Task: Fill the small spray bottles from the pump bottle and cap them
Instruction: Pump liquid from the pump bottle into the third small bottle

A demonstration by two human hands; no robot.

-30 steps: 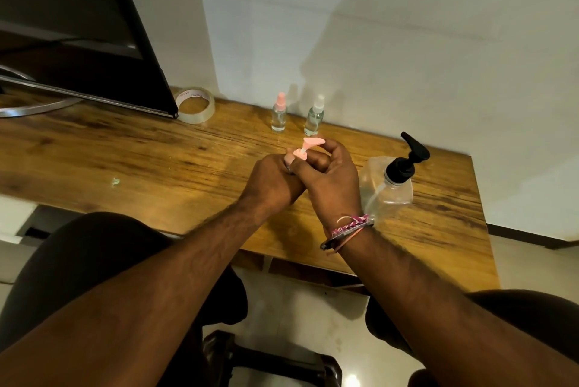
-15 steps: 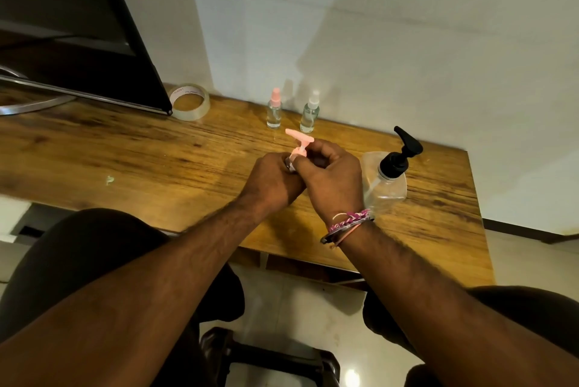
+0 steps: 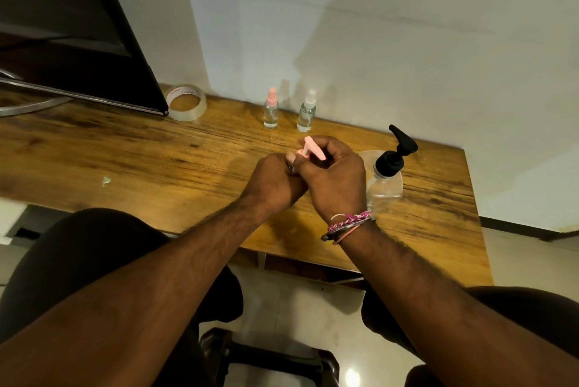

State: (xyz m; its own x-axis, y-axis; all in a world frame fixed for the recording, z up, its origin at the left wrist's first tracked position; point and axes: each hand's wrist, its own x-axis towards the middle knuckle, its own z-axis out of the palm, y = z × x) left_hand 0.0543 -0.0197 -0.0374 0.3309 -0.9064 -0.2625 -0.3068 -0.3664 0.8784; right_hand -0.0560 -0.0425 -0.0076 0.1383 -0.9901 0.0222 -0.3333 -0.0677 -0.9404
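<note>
Pink spray cap (image 3: 310, 150) pokes up between the two hands at mid-table, the right hand (image 3: 336, 181) pinching it from above with curled fingers, likely to twist it onto a small bottle. That bottle is hidden inside the left hand (image 3: 272, 181), fist wrapped round something to steady it; I can't see it directly. Just right, touching distance, stands the pump bottle (image 3: 387, 172), black nozzle aimed away, handy for refills. Far back by the wall, a pink-capped spray bottle (image 3: 271, 109) and a white-capped spray bottle (image 3: 306, 112) stand upright, parked clear. Tape roll (image 3: 186, 102) far left.
</note>
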